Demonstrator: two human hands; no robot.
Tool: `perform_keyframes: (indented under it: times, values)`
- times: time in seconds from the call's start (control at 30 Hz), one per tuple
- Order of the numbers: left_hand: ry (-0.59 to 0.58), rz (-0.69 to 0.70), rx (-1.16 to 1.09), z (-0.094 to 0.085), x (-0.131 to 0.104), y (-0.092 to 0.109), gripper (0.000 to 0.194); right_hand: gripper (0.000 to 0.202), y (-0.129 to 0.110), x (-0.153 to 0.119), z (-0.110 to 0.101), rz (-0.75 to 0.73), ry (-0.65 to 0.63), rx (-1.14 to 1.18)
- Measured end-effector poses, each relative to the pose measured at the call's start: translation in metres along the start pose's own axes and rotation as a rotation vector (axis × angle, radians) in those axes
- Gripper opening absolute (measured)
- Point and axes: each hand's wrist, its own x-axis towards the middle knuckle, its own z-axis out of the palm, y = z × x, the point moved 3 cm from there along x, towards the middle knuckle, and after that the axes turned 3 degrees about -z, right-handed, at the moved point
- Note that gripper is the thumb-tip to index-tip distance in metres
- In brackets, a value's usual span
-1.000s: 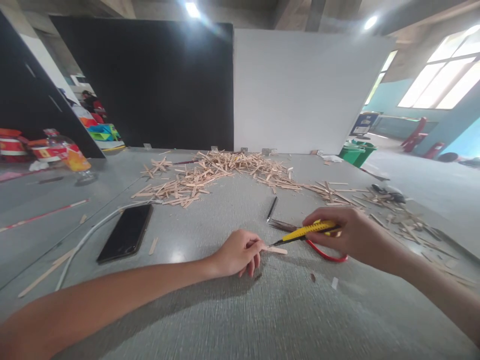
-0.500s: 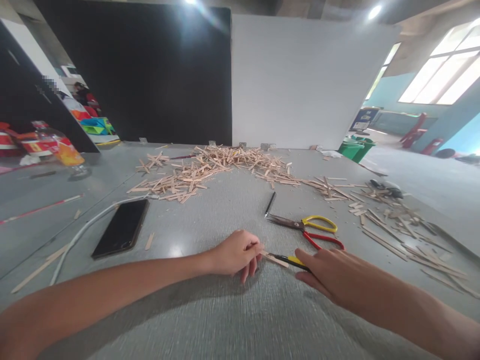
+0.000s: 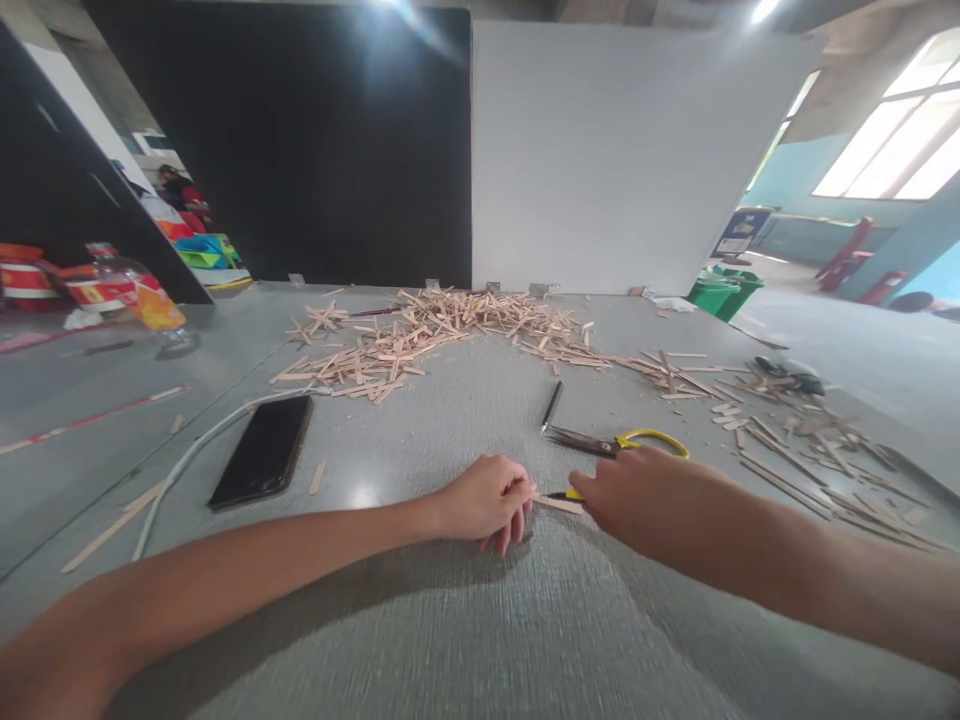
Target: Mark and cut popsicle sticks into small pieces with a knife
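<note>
My left hand point(image 3: 495, 500) is closed, pinching one end of a thin flat wooden stick point(image 3: 562, 506) low over the grey table. My right hand point(image 3: 630, 495) wraps around a yellow-and-black utility knife point(image 3: 574, 494), most of which the fingers cover. Its dark front part lies along the stick close to my left fingertips; whether the edge touches the wood I cannot tell. Just beyond my right hand lie scissors point(image 3: 589, 441) with a yellow loop, the other loop hidden behind the hand. A dark pen point(image 3: 552, 406) rests by the scissors' tips.
A heap of wooden sticks point(image 3: 450, 325) spreads along the back, with longer strips point(image 3: 784, 480) at the right. To the left are a black phone point(image 3: 262, 450), a white cable point(image 3: 176, 470) and a plastic bottle point(image 3: 150, 300). Black and white panels point(image 3: 645, 160) stand behind.
My right hand has turned and shifted with the knife toward my left hand, now covering the scissors' red loop. My left hand keeps its pinch. The whole view has shifted slightly.
</note>
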Motion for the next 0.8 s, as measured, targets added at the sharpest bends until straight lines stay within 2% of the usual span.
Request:
perform_keyframes:
  times: [0.07,0.13,0.17,0.27,0.33,0.43,0.53,0.6,0.67,0.77,0.8]
  values:
    - [0.001,-0.003,-0.007,-0.001,-0.001,-0.001,0.030,0.024,0.002,0.005,0.000,-0.141,-0.154,-0.212]
    - [0.003,-0.002,-0.011,-0.001,-0.001,-0.002,0.030,0.014,0.010,0.000,0.013,-0.152,-0.230,-0.334]
    - [0.004,-0.002,-0.011,-0.001,-0.001,-0.002,0.031,0.009,0.017,-0.005,0.021,-0.095,-0.219,-0.337]
    - [0.014,0.001,-0.002,-0.001,0.000,-0.002,0.033,0.024,0.030,-0.026,0.049,-0.025,-0.140,-0.283]
    - [0.018,0.004,0.007,0.000,0.000,-0.001,0.033,0.026,0.030,-0.033,0.056,-0.007,-0.121,-0.286]
    - [0.029,0.017,0.021,0.002,-0.003,0.001,0.032,0.009,0.011,-0.021,0.039,-0.011,-0.212,-0.413]
    - [0.070,0.023,0.035,0.003,-0.006,0.003,0.028,0.023,-0.016,0.002,0.013,-0.108,-0.392,-0.555]
    - [0.093,0.023,0.038,0.003,-0.007,0.002,0.027,0.026,-0.022,0.013,0.004,-0.125,-0.422,-0.618]
    - [0.100,0.028,0.038,0.003,-0.008,0.002,0.028,0.022,-0.014,0.016,0.006,-0.125,-0.401,-0.588]
    - [0.100,0.037,0.040,0.004,-0.007,0.001,0.030,0.006,0.017,0.007,0.022,-0.111,-0.292,-0.476]
    - [0.100,0.039,0.040,0.004,-0.007,0.001,0.030,0.008,0.028,0.003,0.028,-0.112,-0.270,-0.431]
